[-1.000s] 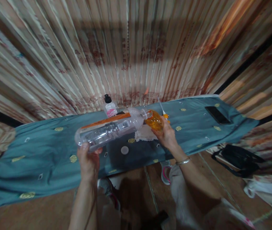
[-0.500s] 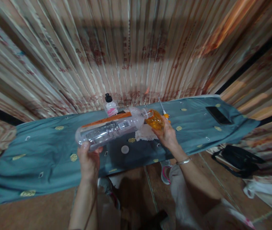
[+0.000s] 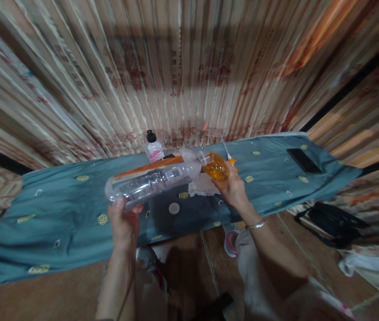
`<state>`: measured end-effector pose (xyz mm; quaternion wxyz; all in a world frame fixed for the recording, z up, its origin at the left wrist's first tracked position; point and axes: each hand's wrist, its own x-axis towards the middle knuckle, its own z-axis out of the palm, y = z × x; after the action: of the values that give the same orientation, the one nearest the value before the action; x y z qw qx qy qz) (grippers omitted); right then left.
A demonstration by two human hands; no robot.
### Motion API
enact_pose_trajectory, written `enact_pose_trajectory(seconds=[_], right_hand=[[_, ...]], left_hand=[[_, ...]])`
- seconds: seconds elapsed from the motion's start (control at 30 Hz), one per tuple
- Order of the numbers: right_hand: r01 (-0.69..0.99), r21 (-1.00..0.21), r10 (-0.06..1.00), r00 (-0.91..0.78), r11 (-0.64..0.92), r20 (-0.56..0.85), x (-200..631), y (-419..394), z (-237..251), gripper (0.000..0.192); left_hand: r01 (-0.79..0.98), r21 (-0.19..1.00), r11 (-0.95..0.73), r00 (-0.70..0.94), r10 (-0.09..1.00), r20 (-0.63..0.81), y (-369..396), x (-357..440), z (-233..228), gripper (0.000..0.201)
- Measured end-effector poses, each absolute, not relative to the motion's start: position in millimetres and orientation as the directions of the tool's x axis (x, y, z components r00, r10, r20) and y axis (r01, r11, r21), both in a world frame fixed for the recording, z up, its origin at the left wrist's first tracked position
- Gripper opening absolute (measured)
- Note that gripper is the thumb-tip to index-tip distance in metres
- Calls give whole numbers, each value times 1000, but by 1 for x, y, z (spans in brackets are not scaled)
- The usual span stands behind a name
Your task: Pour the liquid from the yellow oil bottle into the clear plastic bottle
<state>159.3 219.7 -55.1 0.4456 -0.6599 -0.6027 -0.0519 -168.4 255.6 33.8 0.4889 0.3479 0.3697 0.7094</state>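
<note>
My left hand grips the base of a large clear plastic bottle with a label, held almost on its side over the blue-green cloth. Its open mouth touches the neck of a small orange bottle, which my right hand holds from below. A white pump tube with an orange collar lies just behind the orange bottle. A small white cap rests on the cloth under the big bottle, beside a white cloth pad.
A small clear bottle with a black cap stands at the cloth's far edge. A dark phone lies at the right end. Striped curtains hang behind. A black bag and a white bag sit on the floor at right.
</note>
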Motion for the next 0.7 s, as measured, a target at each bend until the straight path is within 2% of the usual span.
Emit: enact_pose_trajectory(seconds=[0.43,0.7], right_hand=[[843,-525,752,268,119,602,160,220,-57,79],[837,-533,755,267,127,599,160,219,-56,79]], left_hand=[[-417,869,-266,-268,950,162,255,-168,34,61],[-437,868,-237,-286,951,115,255,-169,33,60]])
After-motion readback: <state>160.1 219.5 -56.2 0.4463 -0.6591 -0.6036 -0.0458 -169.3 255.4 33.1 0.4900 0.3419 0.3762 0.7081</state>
